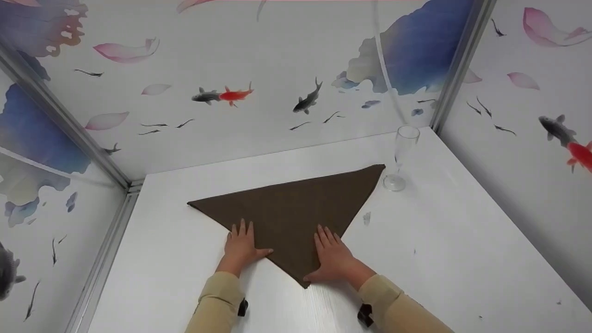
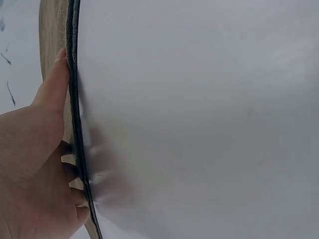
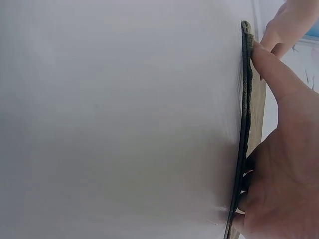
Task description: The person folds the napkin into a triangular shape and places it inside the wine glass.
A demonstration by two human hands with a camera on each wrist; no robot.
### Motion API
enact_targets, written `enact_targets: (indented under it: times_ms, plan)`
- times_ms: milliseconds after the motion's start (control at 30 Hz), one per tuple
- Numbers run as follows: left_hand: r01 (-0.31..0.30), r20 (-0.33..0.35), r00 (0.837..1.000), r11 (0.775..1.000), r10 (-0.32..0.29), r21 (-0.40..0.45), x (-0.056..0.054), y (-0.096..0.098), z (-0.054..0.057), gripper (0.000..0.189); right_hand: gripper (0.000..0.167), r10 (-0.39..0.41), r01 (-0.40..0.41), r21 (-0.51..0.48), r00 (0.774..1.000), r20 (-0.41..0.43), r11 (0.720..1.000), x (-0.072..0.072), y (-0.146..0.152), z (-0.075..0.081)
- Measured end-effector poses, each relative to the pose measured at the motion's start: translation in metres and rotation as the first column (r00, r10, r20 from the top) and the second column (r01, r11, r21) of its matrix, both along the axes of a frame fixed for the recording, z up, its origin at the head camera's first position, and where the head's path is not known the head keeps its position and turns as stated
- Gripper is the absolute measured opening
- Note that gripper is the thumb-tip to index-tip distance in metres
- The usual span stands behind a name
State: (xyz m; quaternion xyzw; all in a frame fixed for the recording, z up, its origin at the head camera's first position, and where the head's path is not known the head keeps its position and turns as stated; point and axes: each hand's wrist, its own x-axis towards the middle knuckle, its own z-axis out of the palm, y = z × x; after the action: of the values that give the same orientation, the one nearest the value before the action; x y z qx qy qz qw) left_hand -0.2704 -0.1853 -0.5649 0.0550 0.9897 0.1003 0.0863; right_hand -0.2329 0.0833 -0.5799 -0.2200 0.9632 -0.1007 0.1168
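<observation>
A brown cloth [image 1: 296, 203], folded into a triangle, lies flat on the white table with its long edge at the back and one corner pointing at the person. On its left slanting edge rests my left hand [image 1: 240, 247], fingers spread and thumb on the cloth. My right hand [image 1: 334, 256] lies over the right slanting edge, its thumb by the near corner. In the left wrist view, the left hand [image 2: 37, 164] runs along the layered cloth edge [image 2: 76, 99]. The right wrist view has the right hand [image 3: 284, 159] touching the stacked edge [image 3: 244, 114].
A clear champagne flute [image 1: 395, 182] stands upright at the back right, close to the cloth's right corner. Walls printed with fish and petals enclose the white table [image 1: 453, 231] at the back and both sides. Small dark marks dot the tabletop.
</observation>
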Motion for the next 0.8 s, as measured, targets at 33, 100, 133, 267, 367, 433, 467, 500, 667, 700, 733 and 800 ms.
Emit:
enact_targets:
  times_ms: [33,100,133,267,367,433,467,500,667,700,733,800]
  plan:
    - [0.000,0.001,1.000,1.000,0.000,0.008,0.000,0.001,0.000,0.104,0.122,-0.003,0.003,-0.001,1.000,0.001,1.000,0.001,0.000,0.000]
    - [-0.006,0.002,1.000,1.000,0.006,0.018,-0.001,0.001,-0.001,0.104,0.121,-0.009,0.009,-0.002,1.000,0.001,1.000,0.002,0.001,-0.001]
    - [-0.008,0.001,1.000,1.000,0.008,0.021,-0.002,0.002,-0.001,0.104,0.121,-0.011,0.011,-0.005,1.000,0.000,1.000,0.003,0.001,-0.001]
    - [0.003,-0.009,1.000,1.000,-0.002,0.027,-0.003,0.006,-0.002,0.100,0.121,-0.019,0.019,0.007,1.000,0.007,1.000,0.005,0.003,0.000]
    - [0.018,-0.011,1.000,1.000,-0.018,0.016,-0.002,0.010,-0.002,0.095,0.120,-0.015,0.015,0.010,1.000,0.022,1.000,0.004,0.005,0.003]
    - [0.027,-0.012,1.000,1.000,-0.027,0.006,0.000,0.013,-0.002,0.091,0.118,-0.008,0.008,0.007,0.999,0.036,1.000,0.003,0.007,0.005]
    - [0.035,-0.015,0.999,0.999,-0.035,0.000,0.001,0.014,-0.001,0.089,0.115,-0.003,0.003,0.001,0.999,0.042,1.000,0.003,0.008,0.006]
    - [0.040,-0.014,0.999,0.999,-0.040,-0.004,0.003,0.016,-0.001,0.088,0.113,0.002,-0.002,0.002,0.999,0.050,1.000,0.003,0.009,0.007]
    - [0.080,-0.008,0.997,0.997,-0.080,-0.009,0.010,0.027,0.003,0.084,0.097,0.043,-0.044,0.003,0.996,0.078,0.999,0.001,0.014,0.013]
    - [0.087,-0.004,0.996,0.996,-0.087,-0.010,0.012,0.029,0.003,0.083,0.094,0.058,-0.058,0.008,0.995,0.076,0.998,0.001,0.015,0.014]
    - [0.098,-0.003,0.995,0.995,-0.098,-0.015,0.013,0.032,0.004,0.081,0.091,0.073,-0.074,0.011,0.995,0.071,0.997,0.001,0.016,0.015]
    - [0.126,-0.011,0.992,0.991,-0.127,-0.035,0.016,0.037,0.004,0.078,0.086,0.116,-0.117,0.014,0.992,0.051,0.993,0.001,0.017,0.017]
